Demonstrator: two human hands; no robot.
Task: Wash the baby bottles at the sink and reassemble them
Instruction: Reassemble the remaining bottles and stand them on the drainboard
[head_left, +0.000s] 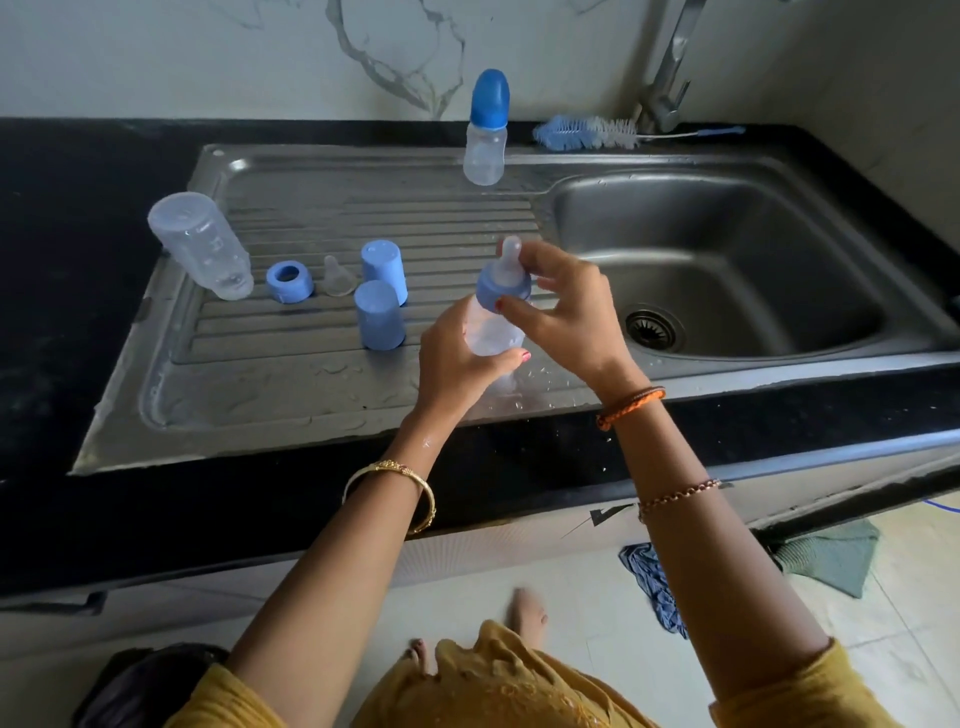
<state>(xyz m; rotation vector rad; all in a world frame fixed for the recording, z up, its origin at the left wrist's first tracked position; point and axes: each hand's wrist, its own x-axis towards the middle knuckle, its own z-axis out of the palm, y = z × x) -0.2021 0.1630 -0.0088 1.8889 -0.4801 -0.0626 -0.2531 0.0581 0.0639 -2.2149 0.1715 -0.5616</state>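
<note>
No legible txt, labels or nos. anywhere

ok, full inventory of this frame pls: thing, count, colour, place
assembled bottle: 1, clear with blue cap, upright at back of drainboard
held bottle: 1, clear with blue collar and clear nipple, in both hands
upturned bottle body: 1, clear, left of drainboard
loose collar ring: 1, blue, on drainboard
loose nipple: 1, clear, right of the ring
caps: 2, blue, mid drainboard
bottle brush: 1, blue and white, by the tap
tap: 1, metal, back right
sink: 1, steel, bowl on right
counter: 1, black
cloths: 2, blue and green, on floor
left hand: grips bottle body
right hand: on collar
</note>
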